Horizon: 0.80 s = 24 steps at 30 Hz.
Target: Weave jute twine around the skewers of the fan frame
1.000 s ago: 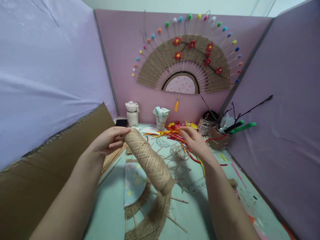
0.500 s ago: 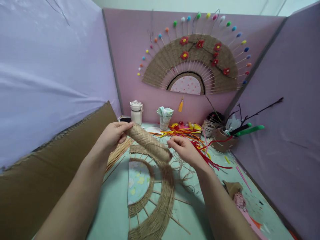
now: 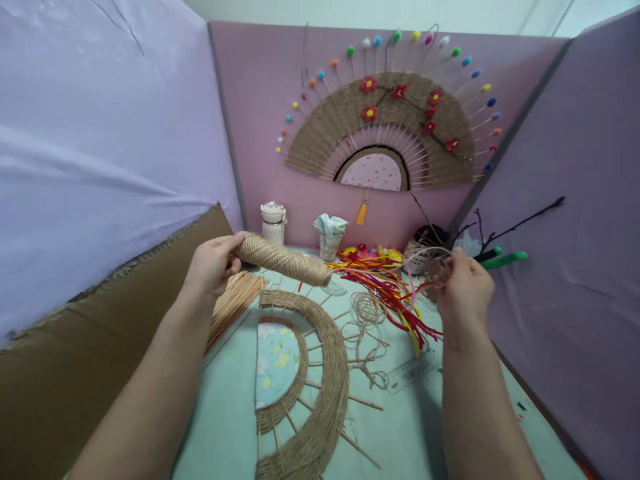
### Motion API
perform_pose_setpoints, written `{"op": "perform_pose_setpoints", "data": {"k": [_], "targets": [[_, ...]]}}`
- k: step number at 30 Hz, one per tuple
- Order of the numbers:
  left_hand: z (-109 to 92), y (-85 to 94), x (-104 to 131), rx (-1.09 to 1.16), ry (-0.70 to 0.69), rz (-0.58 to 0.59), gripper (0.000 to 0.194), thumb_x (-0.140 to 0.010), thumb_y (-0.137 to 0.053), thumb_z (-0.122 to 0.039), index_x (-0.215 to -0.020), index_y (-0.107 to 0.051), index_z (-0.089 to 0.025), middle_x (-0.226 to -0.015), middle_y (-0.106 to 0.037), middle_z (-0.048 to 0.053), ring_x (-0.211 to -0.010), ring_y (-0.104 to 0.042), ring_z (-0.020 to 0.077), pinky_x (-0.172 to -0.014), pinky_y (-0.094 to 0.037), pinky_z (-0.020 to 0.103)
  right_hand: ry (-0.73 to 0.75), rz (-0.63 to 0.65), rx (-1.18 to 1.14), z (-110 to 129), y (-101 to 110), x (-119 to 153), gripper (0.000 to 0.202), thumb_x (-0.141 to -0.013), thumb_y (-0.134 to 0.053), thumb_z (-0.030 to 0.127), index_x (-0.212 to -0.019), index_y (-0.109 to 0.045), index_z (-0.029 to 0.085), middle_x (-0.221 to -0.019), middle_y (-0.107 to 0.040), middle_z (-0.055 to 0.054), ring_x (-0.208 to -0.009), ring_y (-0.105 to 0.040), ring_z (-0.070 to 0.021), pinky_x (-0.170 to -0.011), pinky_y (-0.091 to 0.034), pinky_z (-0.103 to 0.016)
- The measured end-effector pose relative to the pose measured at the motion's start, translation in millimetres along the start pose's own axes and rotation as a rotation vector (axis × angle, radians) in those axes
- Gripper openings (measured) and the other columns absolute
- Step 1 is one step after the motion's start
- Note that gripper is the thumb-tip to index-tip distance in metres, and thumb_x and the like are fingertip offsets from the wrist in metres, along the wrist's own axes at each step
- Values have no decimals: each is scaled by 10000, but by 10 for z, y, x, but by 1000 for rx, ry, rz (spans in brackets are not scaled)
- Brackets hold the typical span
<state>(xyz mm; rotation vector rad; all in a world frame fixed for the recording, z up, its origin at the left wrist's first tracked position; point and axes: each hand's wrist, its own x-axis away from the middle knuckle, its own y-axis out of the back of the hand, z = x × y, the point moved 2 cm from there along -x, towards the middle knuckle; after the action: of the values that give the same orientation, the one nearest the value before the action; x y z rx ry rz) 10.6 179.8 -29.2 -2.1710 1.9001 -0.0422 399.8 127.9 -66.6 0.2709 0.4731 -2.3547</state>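
Note:
My left hand (image 3: 213, 265) grips one end of a long spool of jute twine (image 3: 285, 260), held up at a tilt above the table. Out to the right, my right hand (image 3: 465, 287) is closed on a strand of the twine, which runs from the spool's far end across to my fingers. Below lies a half-round fan (image 3: 333, 373) woven of twine over thin sticks, with a floral cloth half-circle (image 3: 277, 363) at its centre. Beside the fan's right edge rests a loose tangle of twine (image 3: 369, 313).
A bundle of thin sticks (image 3: 237, 300) lies left of the fan, near a cardboard sheet (image 3: 125, 313). Behind are coloured pipe cleaners (image 3: 395, 300), a cloth-stuffed cup (image 3: 330, 237) and a white-lidded jar (image 3: 273, 223). A clear ruler (image 3: 407, 377) lies at right. A finished fan (image 3: 325, 127) hangs behind.
My right hand has moved from beside the spool far to the right, drawing the twine out. The spool has shifted slightly left and up and lies more level.

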Motion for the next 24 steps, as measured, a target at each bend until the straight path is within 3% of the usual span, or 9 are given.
{"op": "perform_pose_setpoints", "data": {"k": [3, 5, 7, 10, 13, 15, 19, 21, 24], "targets": [[1, 32, -44, 97, -49, -173, 143, -737, -604, -152, -609, -544, -131, -415, -404, -61, -257, -331, 25, -241, -151, 135, -142, -126, -224, 62, 131, -79, 321, -851, -492, 328, -589, -354, 203, -417, -227, 115, -353, -188, -60, -380, -225, -202], [-1, 65, -76, 219, -2, -214, 189, -773, -565, -143, -600, -488, -147, -411, -401, -73, -246, -313, 21, -235, -155, 132, -190, -160, -263, 65, 194, -115, 313, -874, -439, 287, -586, -349, 202, -409, -224, 115, -348, -190, -62, -394, -270, -202], [-4, 86, -102, 323, 85, -177, 221, -815, -511, -140, -605, -445, -159, -413, -402, -81, -231, -284, 17, -230, -160, 131, -165, -187, -152, 30, 237, -142, 312, -862, -443, 303, -576, -376, 199, -417, -280, 104, -358, -232, -66, -414, -298, -214], [-15, 78, -101, 368, 165, -87, 215, -846, -467, -139, -633, -443, -161, -422, -414, -83, -220, -264, 12, -225, -163, 127, -37, -110, 220, -71, 202, -153, 183, -741, -599, 325, -659, -546, 171, -546, -502, 41, -481, -438, -104, -510, -387, -254], [-19, 17, -54, 353, 191, -34, 201, -843, -474, -148, -644, -452, -161, -427, -421, -79, -219, -268, 12, -225, -166, 125, 96, 89, 405, -149, 21, -70, 292, -653, -687, 343, -872, -625, 160, -845, -643, -55, -799, -584, -194, -733, -455, -336], [-10, -37, -14, 325, 227, -1, 195, -838, -486, -170, -645, -461, -163, -404, -398, -81, -214, -259, 17, -224, -164, 128, 142, 267, 375, -139, -155, 71, 371, -712, -641, 409, -997, -614, 174, -1026, -639, -95, -970, -575, -223, -860, -432, -382], [9, -118, 37, 288, 263, 52, 181, -822, -511, -187, -645, -485, -161, -370, -370, -85, -201, -233, 21, -219, -151, 134, 122, 810, 210, -32, -544, 537, 462, -786, -574, 451, -1195, -529, 240, -1273, -532, -83, -1182, -476, -219, -979, -374, -370], [10, -131, 44, 288, 254, 63, 159, -820, -512, -172, -662, -503, -155, -377, -399, -78, -201, -236, 18, -220, -156, 132, 104, 1014, 139, 2, -688, 771, 531, -759, -620, 423, -1241, -493, 239, -1267, -532, -85, -1163, -488, -216, -964, -388, -356], [16, -122, 38, 277, 302, 80, 192, -842, -492, -190, -652, -497, -159, -328, -337, -90, -189, -233, 30, -219, -169, 134, -26, 1212, 123, -33, -816, 991, 459, -766, -613, 382, -1179, -537, 197, -958, -647, -67, -857, -598, -184, -768, -469, -314]]}}
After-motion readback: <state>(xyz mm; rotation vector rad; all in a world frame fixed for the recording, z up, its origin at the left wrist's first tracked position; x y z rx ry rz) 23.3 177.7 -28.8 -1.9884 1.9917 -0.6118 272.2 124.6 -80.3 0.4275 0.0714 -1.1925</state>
